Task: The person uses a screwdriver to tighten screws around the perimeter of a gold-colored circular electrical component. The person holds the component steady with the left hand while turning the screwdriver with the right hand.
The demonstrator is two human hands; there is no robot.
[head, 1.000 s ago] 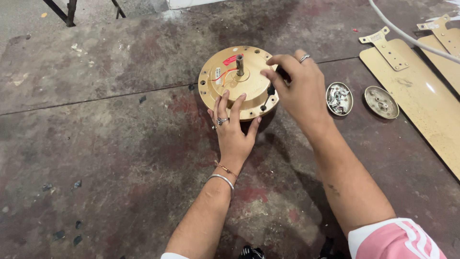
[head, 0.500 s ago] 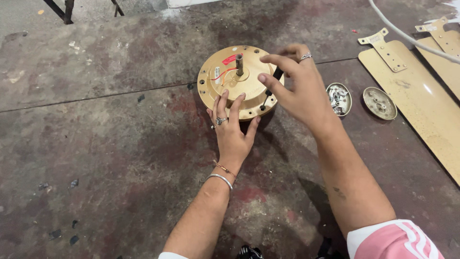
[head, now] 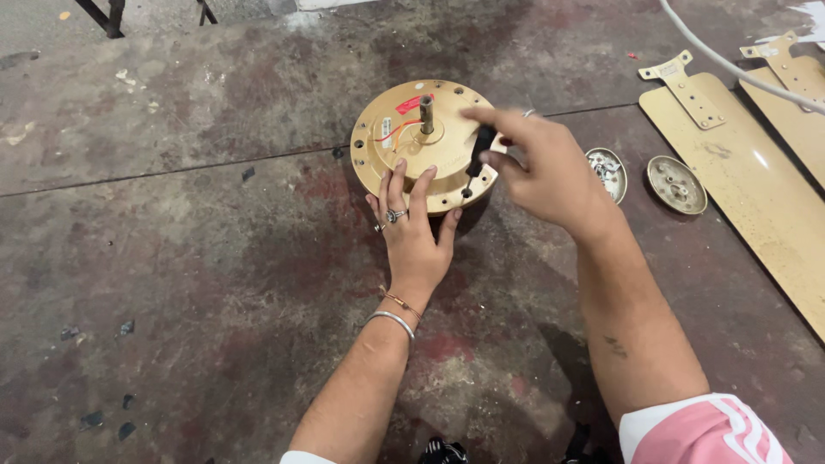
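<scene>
While the left hand lies flat with its fingers spread against the near edge of the gold fan motor housing, the right hand is closed around a dark-handled screwdriver, whose tip points down at the housing's right rim. That round housing sits on the stained concrete floor, near the middle of the view — a short shaft stands upright at its centre, with red and white wires beside it. Just right of the right hand rest two small round metal dishes: the nearer one holds small bright parts, too small to tell apart, and the farther one lies beside it. Gold fan blades with mounting brackets lie along the right edge, and a white cable runs across them.
</scene>
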